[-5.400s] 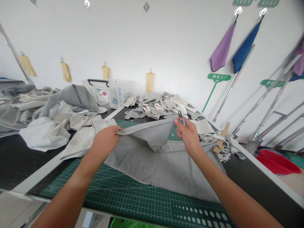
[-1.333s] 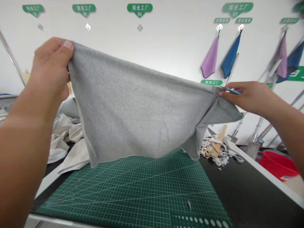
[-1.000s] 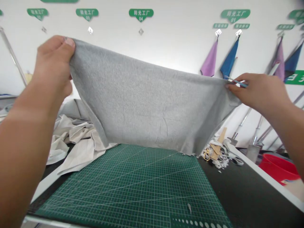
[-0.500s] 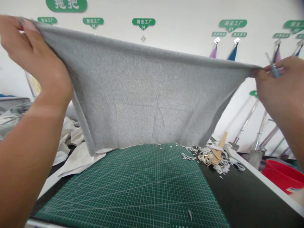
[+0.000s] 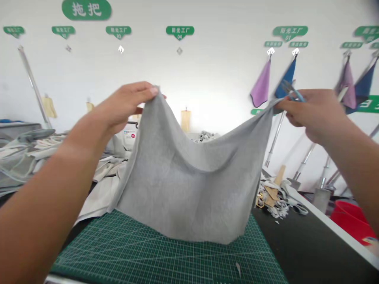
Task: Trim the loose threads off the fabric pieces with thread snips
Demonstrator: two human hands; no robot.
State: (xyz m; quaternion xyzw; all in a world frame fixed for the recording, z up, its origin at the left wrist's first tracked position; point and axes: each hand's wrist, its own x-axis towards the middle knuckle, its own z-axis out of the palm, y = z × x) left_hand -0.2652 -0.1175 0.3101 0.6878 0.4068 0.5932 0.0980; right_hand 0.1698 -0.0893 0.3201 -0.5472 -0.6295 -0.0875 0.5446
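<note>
A grey cloth (image 5: 189,197) hangs in front of me, held up by its two top corners, its upper edge sagging in the middle. My left hand (image 5: 139,96) pinches the left corner between thumb and fingers. The right corner is gripped by my right hand (image 5: 308,108). That same hand also has a small pair of blue-handled snips (image 5: 293,91) tucked in it, the tip pointing up and left. Below the cloth lies a green cutting mat (image 5: 166,260) with a white grid; the cloth's lower edge hangs over it.
Piled fabric pieces (image 5: 29,154) lie on the left of the table. At the right are grey scraps (image 5: 278,205) with gold-handled scissors (image 5: 259,200) among them. A red bucket (image 5: 352,221) stands beyond the table's right edge. Purple (image 5: 261,85) and blue cloths hang on the wall.
Both hands have come closer together and lower, my left hand moving well to the right. The cloth, stretched taut before, now sags along its top edge and hangs lower over the mat.
</note>
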